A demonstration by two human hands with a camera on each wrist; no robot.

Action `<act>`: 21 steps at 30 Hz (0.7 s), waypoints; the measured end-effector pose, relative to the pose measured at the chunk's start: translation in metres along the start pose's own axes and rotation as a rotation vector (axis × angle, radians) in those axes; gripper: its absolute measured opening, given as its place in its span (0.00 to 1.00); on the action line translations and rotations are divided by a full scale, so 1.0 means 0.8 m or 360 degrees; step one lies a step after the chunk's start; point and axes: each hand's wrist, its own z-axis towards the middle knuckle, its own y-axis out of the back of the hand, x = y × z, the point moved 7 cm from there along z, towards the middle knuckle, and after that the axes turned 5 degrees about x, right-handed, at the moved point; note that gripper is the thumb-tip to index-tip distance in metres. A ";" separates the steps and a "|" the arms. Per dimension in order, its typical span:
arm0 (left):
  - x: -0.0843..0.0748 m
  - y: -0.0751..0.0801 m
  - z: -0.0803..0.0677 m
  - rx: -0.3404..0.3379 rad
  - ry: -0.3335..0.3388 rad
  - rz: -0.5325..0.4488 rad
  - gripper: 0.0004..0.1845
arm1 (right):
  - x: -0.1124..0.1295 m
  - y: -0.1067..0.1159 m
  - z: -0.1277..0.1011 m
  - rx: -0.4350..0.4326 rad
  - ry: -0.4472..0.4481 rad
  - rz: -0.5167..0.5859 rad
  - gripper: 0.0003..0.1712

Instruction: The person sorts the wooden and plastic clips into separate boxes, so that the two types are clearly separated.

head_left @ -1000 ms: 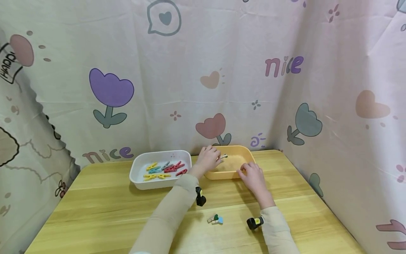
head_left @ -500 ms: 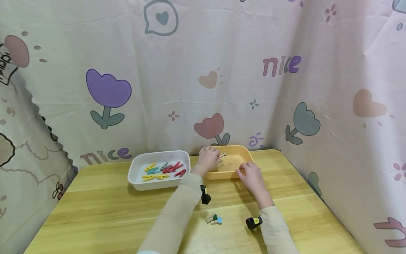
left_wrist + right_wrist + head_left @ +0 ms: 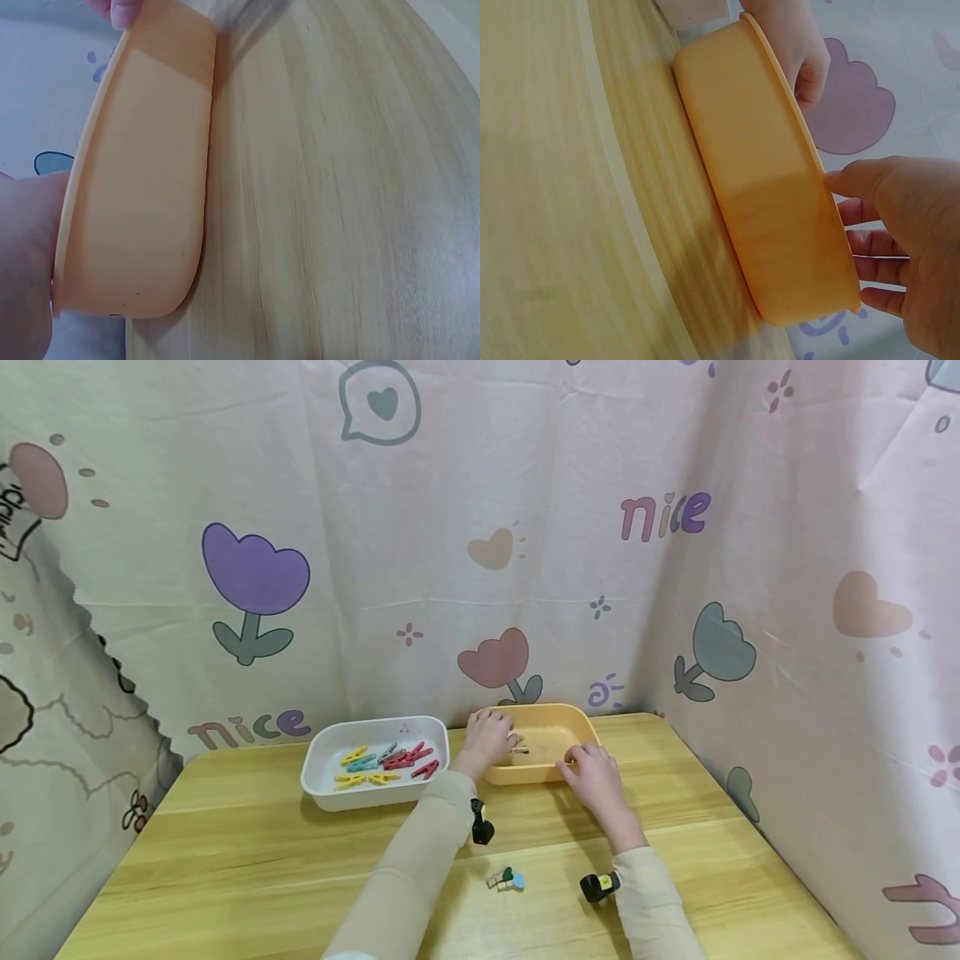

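Note:
An orange tub [image 3: 558, 717] stands at the back of the wooden table [image 3: 247, 852]. My left hand [image 3: 487, 735] reaches over the tub's left rim with curled fingers. A small pale clothespin [image 3: 518, 747] sits low inside the tub right at its fingertips; whether they still pinch it is hidden. My right hand [image 3: 594, 770] holds the tub's front right rim [image 3: 832, 225], thumb [image 3: 847, 180] at the edge and fingers beyond it. The left wrist view shows the orange tub's wall [image 3: 142, 187] and a fingertip [image 3: 124, 10] on its far rim.
A white tub [image 3: 322, 750] left of the orange one holds several coloured clothespins [image 3: 386, 762]. A couple of small clips [image 3: 507, 878] lie on the table between my forearms. Printed curtain [image 3: 787, 610] closes off the back and both sides.
The clothespin at my left fingertips has gone from above the tub's rim down into the tub. The left hand sank slightly; the right hand stayed on the rim.

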 end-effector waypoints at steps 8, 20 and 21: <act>-0.001 0.008 -0.008 -0.0049 -0.0069 0.0025 0.14 | 0.000 0.000 0.000 0.0036 -0.0028 0.0005 0.11; -0.006 0.036 -0.044 -0.0342 -0.0317 0.0166 0.08 | 0.002 0.001 -0.001 0.0026 -0.0024 0.0011 0.10; -0.007 0.038 -0.049 -0.0384 -0.0349 0.0171 0.08 | 0.002 0.001 -0.001 0.0025 -0.0025 0.0012 0.11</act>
